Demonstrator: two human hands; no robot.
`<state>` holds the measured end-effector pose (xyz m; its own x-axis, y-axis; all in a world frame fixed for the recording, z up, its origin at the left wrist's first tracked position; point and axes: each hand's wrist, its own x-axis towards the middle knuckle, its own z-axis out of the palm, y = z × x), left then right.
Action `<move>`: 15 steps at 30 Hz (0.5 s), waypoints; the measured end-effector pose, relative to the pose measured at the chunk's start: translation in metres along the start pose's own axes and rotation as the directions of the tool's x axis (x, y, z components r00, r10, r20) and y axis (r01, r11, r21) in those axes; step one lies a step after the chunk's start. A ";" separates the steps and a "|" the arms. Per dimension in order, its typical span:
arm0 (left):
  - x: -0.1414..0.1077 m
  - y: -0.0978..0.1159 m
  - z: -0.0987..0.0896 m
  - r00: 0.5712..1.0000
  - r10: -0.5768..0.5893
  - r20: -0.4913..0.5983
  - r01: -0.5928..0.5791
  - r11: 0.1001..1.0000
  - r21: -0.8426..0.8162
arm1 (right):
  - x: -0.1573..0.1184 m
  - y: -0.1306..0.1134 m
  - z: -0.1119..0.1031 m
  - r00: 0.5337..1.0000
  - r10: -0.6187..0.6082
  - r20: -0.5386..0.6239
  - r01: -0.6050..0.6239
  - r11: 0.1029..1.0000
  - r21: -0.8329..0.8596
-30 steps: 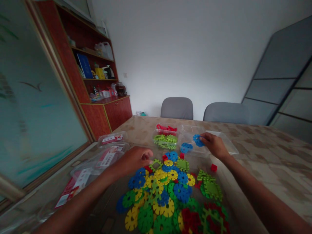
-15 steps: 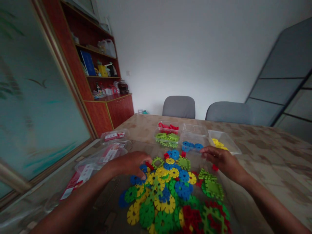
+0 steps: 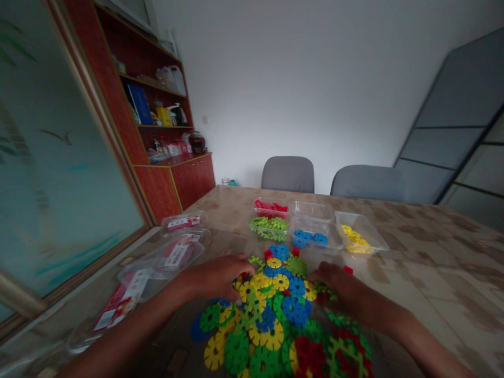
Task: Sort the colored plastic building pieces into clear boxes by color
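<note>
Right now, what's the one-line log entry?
left hand: at pile; right hand: at pile; grips: unclear; blue discs: in tray

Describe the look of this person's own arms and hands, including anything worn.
The left forearm and right forearm are bare, with no sleeves in view. The left hand and right hand wear no gloves, and no watch or bracelet shows.

Notched discs (image 3: 261, 281) yellow, green, blue; blocks (image 3: 311, 354) red; tabletop (image 3: 425, 247) tan, brown-patched; chairs (image 3: 288, 176) grey
</note>
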<state>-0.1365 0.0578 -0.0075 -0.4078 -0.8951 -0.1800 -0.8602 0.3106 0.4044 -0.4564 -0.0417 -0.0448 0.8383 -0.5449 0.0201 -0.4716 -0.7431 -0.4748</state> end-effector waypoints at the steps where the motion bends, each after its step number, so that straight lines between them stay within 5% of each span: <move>1: 0.000 0.002 0.000 1.000 -0.010 0.011 0.010 1.000 0.002 | 0.004 -0.003 0.003 1.000 -0.008 -0.010 0.008 1.000 -0.003; 6: 0.002 0.006 0.002 0.999 -0.032 0.032 0.033 0.999 -0.023 | 0.018 -0.008 0.000 0.999 -0.049 -0.019 0.051 0.989 0.136; 10: 0.004 0.003 0.005 1.000 -0.009 0.018 0.009 1.000 -0.019 | 0.012 0.011 -0.014 0.993 0.013 -0.115 -0.010 1.000 0.027; 15: 0.006 0.007 0.007 1.000 0.006 0.002 -0.006 0.999 -0.053 | -0.003 0.019 -0.018 0.986 0.152 0.072 -0.151 0.988 -0.022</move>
<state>-0.1469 0.0572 -0.0118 -0.4136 -0.8926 -0.1794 -0.8403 0.2984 0.4525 -0.4726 -0.0616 -0.0380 0.7745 -0.6219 -0.1159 -0.5985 -0.6610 -0.4527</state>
